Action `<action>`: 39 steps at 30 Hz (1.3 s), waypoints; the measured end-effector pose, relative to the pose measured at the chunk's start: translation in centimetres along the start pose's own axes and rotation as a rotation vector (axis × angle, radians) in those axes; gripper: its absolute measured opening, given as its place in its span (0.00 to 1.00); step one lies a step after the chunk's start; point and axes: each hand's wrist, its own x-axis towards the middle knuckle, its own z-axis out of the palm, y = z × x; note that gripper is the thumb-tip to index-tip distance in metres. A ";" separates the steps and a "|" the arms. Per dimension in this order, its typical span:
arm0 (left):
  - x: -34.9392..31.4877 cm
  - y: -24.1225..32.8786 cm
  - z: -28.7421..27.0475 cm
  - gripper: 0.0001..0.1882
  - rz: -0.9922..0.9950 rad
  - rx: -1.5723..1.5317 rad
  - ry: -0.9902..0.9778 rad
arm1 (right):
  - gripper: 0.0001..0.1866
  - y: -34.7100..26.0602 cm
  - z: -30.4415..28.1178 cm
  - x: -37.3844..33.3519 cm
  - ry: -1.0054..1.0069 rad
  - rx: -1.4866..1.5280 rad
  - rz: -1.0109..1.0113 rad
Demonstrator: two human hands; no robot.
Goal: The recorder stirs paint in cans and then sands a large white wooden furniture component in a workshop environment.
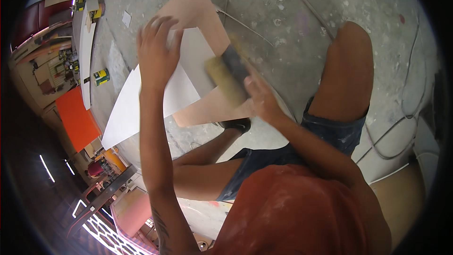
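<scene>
My right hand (262,97) is closed around a blurred block (227,80) with a yellowish face and a dark grey side, like a sanding block. It is over a pinkish-tan angled board (200,9), near the board's inner corner. My left hand (159,49) is at the board's left side, fingers apart and slightly bent; whether it presses on the board cannot be made out. Beside that hand lies a white panel (181,73), partly covered by my left forearm.
Cables (311,4) run over the stained concrete floor (283,33), with another loop (401,146) at the right. A can (101,77) and an orange panel (78,118) stand at the left. My bent knee (351,47) is at the right, my foot (238,124) near the board.
</scene>
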 end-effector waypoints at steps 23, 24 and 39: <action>9.0 -1.0 10.7 0.17 -0.481 0.282 -0.817 | 0.21 -0.3 -5.5 3.5 0.400 1.120 0.231; 9.0 -1.2 10.6 0.17 -0.490 0.269 -0.824 | 0.21 -0.5 -5.4 3.4 0.397 1.120 0.240; 9.9 -3.7 11.2 0.18 -0.383 0.192 -0.849 | 0.24 -1.5 -4.9 3.0 0.440 1.106 0.303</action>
